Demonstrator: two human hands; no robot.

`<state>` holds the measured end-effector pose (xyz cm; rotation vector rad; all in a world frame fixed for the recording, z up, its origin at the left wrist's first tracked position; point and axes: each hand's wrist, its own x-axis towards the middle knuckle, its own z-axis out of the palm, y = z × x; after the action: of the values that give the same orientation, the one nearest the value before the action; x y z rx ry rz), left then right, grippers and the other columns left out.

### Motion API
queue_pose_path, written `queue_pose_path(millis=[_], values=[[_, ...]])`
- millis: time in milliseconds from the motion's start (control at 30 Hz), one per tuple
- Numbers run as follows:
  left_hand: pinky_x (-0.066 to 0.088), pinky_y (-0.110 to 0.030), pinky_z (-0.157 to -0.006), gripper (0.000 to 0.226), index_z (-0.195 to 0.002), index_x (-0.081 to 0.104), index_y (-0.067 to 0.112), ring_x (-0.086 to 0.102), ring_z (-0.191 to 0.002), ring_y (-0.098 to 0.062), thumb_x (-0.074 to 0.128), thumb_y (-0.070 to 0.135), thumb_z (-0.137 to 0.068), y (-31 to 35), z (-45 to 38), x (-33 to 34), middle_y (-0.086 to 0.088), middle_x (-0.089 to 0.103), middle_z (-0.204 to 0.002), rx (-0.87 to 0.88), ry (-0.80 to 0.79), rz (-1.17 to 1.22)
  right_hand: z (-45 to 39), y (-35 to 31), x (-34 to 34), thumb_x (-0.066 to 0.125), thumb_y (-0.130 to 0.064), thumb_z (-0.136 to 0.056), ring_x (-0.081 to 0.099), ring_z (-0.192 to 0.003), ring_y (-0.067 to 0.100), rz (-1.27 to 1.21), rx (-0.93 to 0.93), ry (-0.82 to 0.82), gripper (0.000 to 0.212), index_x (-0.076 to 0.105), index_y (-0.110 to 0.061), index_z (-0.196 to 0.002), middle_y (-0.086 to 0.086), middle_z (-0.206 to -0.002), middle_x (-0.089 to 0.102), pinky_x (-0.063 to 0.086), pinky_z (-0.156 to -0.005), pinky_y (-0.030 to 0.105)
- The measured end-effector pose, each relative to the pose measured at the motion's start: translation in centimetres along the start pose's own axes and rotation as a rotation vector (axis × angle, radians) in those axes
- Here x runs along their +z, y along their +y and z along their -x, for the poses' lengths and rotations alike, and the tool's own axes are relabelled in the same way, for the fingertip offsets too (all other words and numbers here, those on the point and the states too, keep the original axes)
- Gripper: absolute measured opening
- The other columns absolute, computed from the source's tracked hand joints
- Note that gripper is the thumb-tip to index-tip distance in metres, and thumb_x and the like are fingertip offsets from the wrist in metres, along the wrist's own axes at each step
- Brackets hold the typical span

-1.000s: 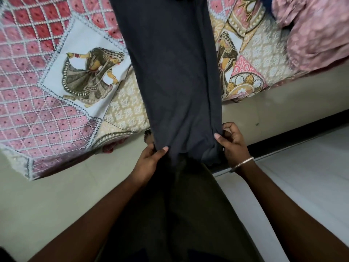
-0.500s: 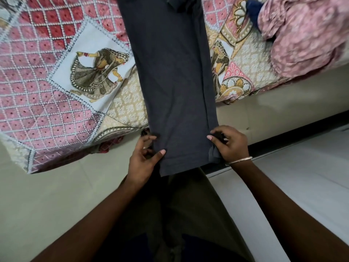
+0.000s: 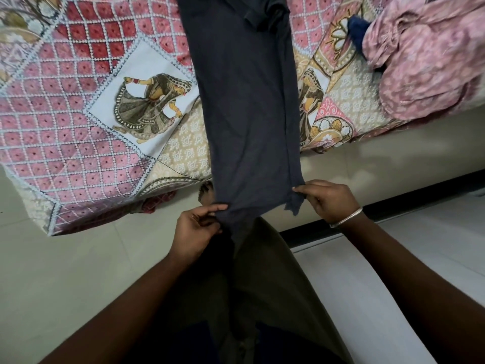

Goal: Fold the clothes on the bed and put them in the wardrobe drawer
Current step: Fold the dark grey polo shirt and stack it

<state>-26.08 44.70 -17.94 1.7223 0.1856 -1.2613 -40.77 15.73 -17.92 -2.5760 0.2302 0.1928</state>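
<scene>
The head view looks down on a bed (image 3: 393, 156) covered by a patterned pink and beige bedspread (image 3: 78, 127), standing on a pale tiled floor (image 3: 65, 271). A dark grey garment (image 3: 246, 101) lies lengthwise across it, its far end cut off at the frame's top. The left hand (image 3: 194, 232) and right hand (image 3: 328, 200) each pinch a near corner. A pink garment (image 3: 425, 61) is heaped at right.

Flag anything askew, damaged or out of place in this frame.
Nothing damaged. The dark grey garment hangs off the bed's edge, both hands pinching its bottom corners. The pink printed garment lies crumpled and unfolded on the bedspread.
</scene>
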Motion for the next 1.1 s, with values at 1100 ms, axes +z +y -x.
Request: queue_pose_path(millis=[1100], values=[[0.050,-0.037,-0.087,0.022,-0.103,0.063,0.041,0.061,-0.102,-0.012,0.046,0.029,-0.103,11.5,-9.6,5.6,0.005,0.067,-0.106,0.329,0.502,0.200,-11.5,2.3,-1.3,0.050,-0.045,-0.098,0.057,-0.087,-0.006,-0.852,0.437,0.306,0.016,0.053,-0.029,-0.099,-0.020,-0.095,0.062,0.046,-0.070,0.018]])
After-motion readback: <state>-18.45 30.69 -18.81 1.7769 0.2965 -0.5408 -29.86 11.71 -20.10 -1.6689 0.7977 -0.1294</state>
